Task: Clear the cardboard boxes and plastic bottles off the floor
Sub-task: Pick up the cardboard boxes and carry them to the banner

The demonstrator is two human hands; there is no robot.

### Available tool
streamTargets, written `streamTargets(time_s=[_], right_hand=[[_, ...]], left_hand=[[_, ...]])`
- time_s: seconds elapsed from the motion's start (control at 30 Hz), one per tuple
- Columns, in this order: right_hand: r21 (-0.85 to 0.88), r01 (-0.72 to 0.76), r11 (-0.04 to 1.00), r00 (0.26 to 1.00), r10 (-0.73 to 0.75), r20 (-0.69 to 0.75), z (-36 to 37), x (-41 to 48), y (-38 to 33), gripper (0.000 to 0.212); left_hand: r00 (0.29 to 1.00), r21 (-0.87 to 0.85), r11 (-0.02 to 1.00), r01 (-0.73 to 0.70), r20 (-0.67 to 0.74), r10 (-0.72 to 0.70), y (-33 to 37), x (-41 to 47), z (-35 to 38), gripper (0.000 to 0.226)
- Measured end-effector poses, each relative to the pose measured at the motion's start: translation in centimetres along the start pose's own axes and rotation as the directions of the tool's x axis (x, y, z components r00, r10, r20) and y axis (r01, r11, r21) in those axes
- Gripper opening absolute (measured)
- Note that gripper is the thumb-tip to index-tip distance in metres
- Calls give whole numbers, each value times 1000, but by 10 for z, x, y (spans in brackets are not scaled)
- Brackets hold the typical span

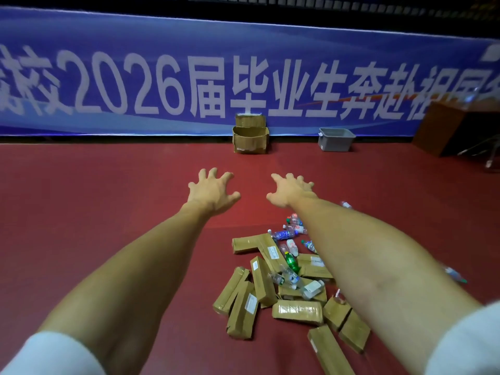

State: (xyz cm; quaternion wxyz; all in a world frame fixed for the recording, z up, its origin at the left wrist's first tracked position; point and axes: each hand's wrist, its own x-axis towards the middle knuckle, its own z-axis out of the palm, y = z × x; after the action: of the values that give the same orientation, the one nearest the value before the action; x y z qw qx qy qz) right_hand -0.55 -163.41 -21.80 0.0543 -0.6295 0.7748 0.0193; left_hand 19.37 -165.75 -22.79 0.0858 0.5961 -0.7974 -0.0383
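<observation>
Hovering over the red floor point(108, 185), the left grip point(212, 194) and the right grip point(290, 194) are 2 bare hands stretched out side by side near the middle of the view, apart from each other. Both are empty, with fingers spread and slightly hooked, palms down, touching nothing.

The cardboard boxes point(297, 311) lie in a loose heap on the floor at 5 o'clock from the hands. They are long brown parcels crossing and leaning on one another, several with white labels. The plastic bottles point(286, 234) are mixed into the heap's far side, mostly clear ones lying flat, with a green bottle point(291, 262) resting between boxes. The right forearm hides part of the heap. 1 stray bottle point(456, 274) lies at 3 o'clock from the heap, well apart from it, and a small bottle point(346, 204) shows just beyond the right forearm.

At 12 o'clock from the hands, an open cardboard carton point(250, 139) stands at the foot of a blue banner point(243, 77) printed with white characters and "2026". A grey plastic bin point(335, 139) stands at 1 o'clock, near the banner, and a brown table point(438, 125) at 2 o'clock.
</observation>
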Motion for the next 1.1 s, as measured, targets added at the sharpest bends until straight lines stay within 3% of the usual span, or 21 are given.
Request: streamTargets(time_s=[0.43, 0.77, 1.1], right_hand=[[13, -186, 983, 982, 185, 39, 3, 239, -77, 68], [23, -62, 998, 998, 62, -1, 4, 464, -160, 64], [23, -199, 980, 979, 200, -43, 38, 632, -188, 61]], left_hand=[[986, 54, 985, -162, 47, 159, -105, 253, 29, 66], [989, 81, 988, -131, 74, 126, -204, 459, 39, 64], [944, 94, 943, -318, 127, 306, -260, 664, 95, 63]])
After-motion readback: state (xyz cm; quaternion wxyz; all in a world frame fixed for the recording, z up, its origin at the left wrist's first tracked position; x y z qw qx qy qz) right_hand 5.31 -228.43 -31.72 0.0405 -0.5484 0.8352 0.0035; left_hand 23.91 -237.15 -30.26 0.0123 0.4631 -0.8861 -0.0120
